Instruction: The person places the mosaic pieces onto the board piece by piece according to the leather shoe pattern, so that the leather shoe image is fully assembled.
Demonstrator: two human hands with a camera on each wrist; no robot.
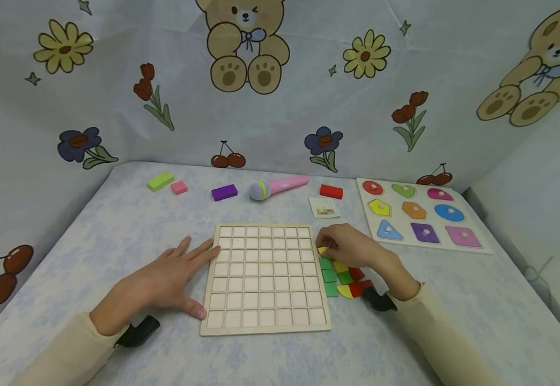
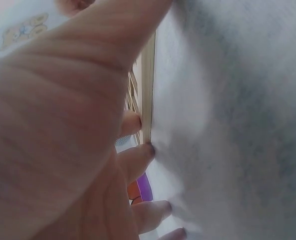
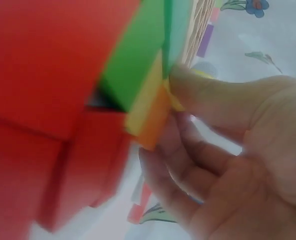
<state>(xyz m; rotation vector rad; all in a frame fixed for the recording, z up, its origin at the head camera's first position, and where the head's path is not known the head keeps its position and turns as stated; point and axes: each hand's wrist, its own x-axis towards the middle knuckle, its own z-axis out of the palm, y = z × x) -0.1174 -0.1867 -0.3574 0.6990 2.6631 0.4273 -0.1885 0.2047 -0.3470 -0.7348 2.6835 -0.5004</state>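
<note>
A wooden grid board [image 1: 264,271] with square cells lies flat in the middle of the table in the head view. My left hand [image 1: 169,279] rests at its left side, fingers spread, with fingertips and thumb touching the frame; the left wrist view shows the fingers straight along the board's edge [image 2: 147,90]. To the right of the board, my right hand [image 1: 350,245] pinches a yellow tile [image 1: 322,250] between thumb and fingers. Around it lie green tiles [image 1: 329,276], red tiles [image 1: 357,288] and more yellow ones. In the right wrist view, red tiles [image 3: 43,65] loom close to the camera.
Behind the board are a lime block [image 1: 160,181], a pink block [image 1: 179,187], a purple block [image 1: 224,192], a toy microphone [image 1: 280,186], a red block [image 1: 331,191] and a small pattern card [image 1: 324,208]. A shape puzzle board [image 1: 396,230] lies at the back right.
</note>
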